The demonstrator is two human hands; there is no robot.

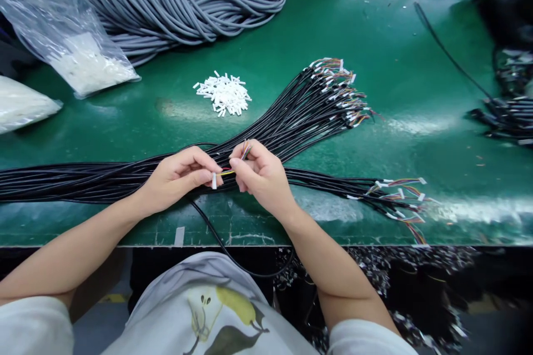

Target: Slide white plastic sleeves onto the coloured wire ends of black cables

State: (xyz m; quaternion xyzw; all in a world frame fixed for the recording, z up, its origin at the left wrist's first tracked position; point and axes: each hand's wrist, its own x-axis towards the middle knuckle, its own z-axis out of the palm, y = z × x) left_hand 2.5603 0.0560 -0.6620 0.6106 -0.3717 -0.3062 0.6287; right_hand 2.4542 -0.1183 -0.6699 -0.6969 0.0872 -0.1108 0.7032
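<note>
My left hand [183, 175] pinches a small white connector [214, 180] between thumb and forefinger. My right hand [260, 172] is closed on the thin coloured wires [245, 151] at the end of a black cable [208, 224] that loops off the table edge toward my lap. A yellow wire runs from the right fingers into the connector. Both hands rest over a long bundle of black cables [83, 180] lying across the green table [416, 122]. A small pile of white connectors [225, 94] lies beyond the hands.
A fanned bundle of black cables with white connectors [328, 100] lies to the upper right, another [395, 199] near the front edge. Grey cable coil [187, 0] and plastic bags of white parts [83, 61] sit at the back left. More black cables [503, 116] lie far right.
</note>
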